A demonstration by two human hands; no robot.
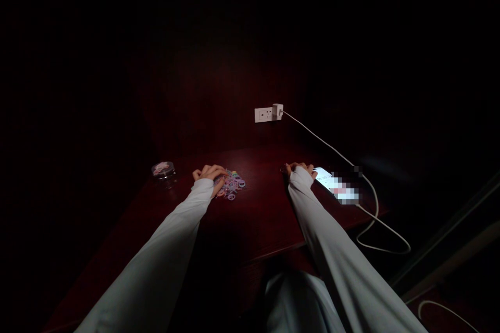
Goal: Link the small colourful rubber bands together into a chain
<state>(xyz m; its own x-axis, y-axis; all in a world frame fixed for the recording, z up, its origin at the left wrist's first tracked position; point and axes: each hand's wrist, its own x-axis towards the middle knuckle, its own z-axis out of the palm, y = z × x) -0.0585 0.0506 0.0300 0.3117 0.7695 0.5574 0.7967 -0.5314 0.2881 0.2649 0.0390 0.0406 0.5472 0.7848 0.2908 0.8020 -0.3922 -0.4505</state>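
We see left hand fingers curled, resting on heap of small coloured rubber bands; actual grip we cannot tell. Right hand fingers curled too, too dim to tell if holding anything. Lit phone just at 3 o'clock of right hand. Small jar at 9 o'clock of left hand. Charger cable runs to wall socket at 12 o'clock. Dark bench.

Bench, centre frame: dark reddish wood, smooth, faint sheen. Small rings, centre left: glossy pastel, probably plastic or rubber; light too dim to confirm. Jar, left: clear, glass-like. Sleeves: pale matt cloth. Cable, right: smooth white plastic.
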